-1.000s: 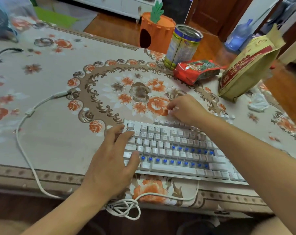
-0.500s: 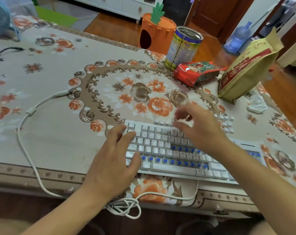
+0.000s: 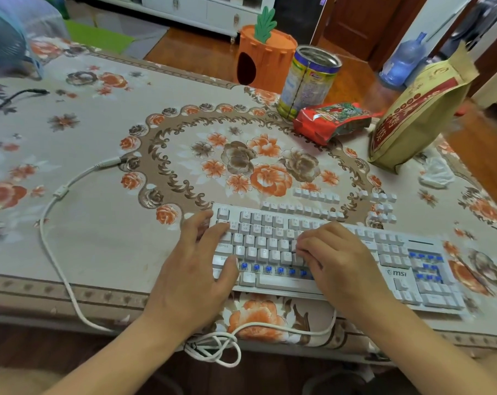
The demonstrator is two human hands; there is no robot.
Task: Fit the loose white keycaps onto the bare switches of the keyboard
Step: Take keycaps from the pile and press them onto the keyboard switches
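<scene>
In the lower middle of the frame, the right hand (image 3: 338, 260) has been brought down onto the keyboard (image 3: 424, 273) from the loose white keycaps (image 3: 301, 208) lined up just beyond its far edge, where it was reaching a second ago. Its fingertips (image 3: 300, 246) are now bunched narrowly and pressed against the middle letter rows. Whether a keycap is pinched under them cannot be told, since the fingers cover the spot; a cap was probably carried over and is being seated, but that is judged, not seen.

The left hand (image 3: 197, 269) has stayed where it was, spread wide and flat over the keyboard's left end, holding nothing and apparently steadying the board.

The task is judged to be partly done. A row of bare blue switches (image 3: 267, 268) is exposed just above the space bar, between the two hands, and more (image 3: 425, 256) are seen in the number pad at the right. Two rows of caps and a smaller cluster (image 3: 382, 206) further right are left on the flowered tablecloth (image 3: 99, 223).

A straight downward press is called for next; a tilted cap could bind on its stem.
</scene>
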